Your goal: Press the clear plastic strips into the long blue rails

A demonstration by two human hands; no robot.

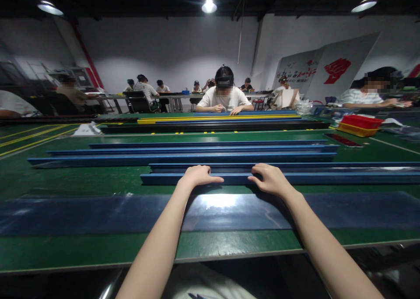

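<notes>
My left hand and my right hand both rest on a long blue channel rail that lies across the green table. Each hand's fingers curl over the rail's near edge, thumbs pointing inward, so both hands grip it. A glossy dark blue flat strip lies just in front of the rail, under my wrists. Further blue rails lie side by side behind the held one.
Yellow and blue rails lie at the table's far side, where a person in a white shirt sits facing me. A red tray on a yellow one stands at the right. More people sit at tables behind.
</notes>
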